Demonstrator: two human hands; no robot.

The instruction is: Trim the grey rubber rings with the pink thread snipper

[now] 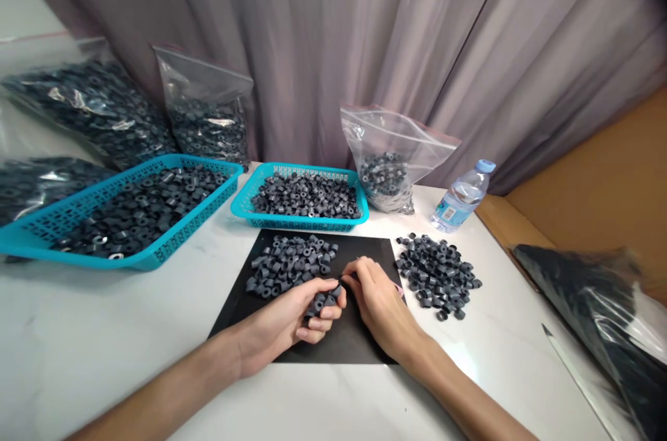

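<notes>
Several small dark rings lay cupped in the left hand [292, 319] in the head view, its fingers curled around the handful from below and its thumb laid along the top, the tip near a dark ring [338, 289] at the upper edge. The right hand [378, 302] was at about three o'clock from that palm, and its bent fingertips met the left thumb tip closely enough that I could not tell whether they touched it or pinched a piece. From those right fingertips the cupped handful [319, 303] lay at seven o'clock — just beside them, with the left hand the nearer, since it was doing the holding. No single long axis governed the handful: the rings were squat, and their holes faced different ways. Both hands were over a black mat [344, 344]; a loose heap [292, 264] on it lay at eleven o'clock from the held handful, while a second heap [440, 274] sat on the white table [500, 364] at two o'clock from the right hand. A blue basket [307, 224] of similar pieces stood at eleven o'clock from the meeting fingertips. The rings looked charcoal grey and short, like cut tubing — smooth-sided, with a dull sheen, thick walls and a round bore through the middle.
</notes>
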